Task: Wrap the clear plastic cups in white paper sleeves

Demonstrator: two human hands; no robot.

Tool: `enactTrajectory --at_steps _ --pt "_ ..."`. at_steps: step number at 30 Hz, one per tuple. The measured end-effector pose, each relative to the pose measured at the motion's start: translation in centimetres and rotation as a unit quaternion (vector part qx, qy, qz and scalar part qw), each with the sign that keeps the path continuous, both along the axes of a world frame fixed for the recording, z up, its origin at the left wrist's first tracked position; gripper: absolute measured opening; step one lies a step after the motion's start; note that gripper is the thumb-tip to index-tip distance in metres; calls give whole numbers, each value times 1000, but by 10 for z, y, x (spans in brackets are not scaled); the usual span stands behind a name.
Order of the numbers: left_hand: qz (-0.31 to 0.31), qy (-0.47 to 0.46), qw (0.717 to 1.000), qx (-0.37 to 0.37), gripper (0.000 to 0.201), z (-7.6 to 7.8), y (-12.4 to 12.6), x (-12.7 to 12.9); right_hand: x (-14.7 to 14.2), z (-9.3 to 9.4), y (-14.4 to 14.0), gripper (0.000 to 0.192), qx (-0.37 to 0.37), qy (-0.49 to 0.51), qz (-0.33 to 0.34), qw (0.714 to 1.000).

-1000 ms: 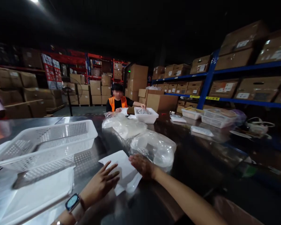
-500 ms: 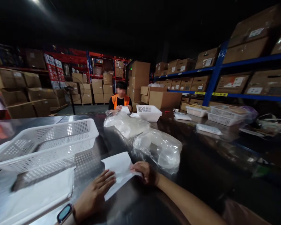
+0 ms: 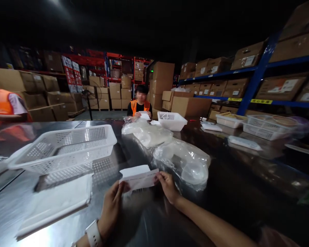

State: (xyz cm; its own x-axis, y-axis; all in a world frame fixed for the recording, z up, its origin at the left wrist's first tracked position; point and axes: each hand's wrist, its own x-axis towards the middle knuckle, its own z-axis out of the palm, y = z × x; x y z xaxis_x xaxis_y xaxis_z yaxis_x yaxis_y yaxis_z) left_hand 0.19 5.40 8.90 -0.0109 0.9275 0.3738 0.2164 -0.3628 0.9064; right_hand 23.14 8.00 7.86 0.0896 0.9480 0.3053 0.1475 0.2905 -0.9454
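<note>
The left hand and the right hand each pinch one end of a white folded paper packet, fingers closed on its edges, holding it just above the dark shiny table in front of the person. Right behind the packet, touching or nearly touching the right hand, lies a crumpled clear plastic bag with round pale pieces inside; a second such bag lies further back. To the left stands a white perforated basket, and before it a flat stack of white sheets. Across the table sits a co-worker in an orange vest beside a smaller white basket; another orange-vested person is at the far left. Shelves of cardboard boxes line the right wall
</note>
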Motion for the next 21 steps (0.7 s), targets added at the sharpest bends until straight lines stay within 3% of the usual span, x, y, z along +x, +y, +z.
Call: enactTrajectory --at_steps 4,9,13,21 --pt "38 4 999 -20 59 2 4 6 -9 -3 0 60 -14 -20 -70 997" --pt "83 64 993 -58 65 -7 15 6 -6 -8 2 59 -27 -75 -79 994" --pt "116 109 985 -65 54 -14 21 3 -4 -8 2 57 -31 -106 -84 990" --pt "50 138 984 -100 47 -18 28 -2 -3 -6 7 53 -60 -128 -59 988"
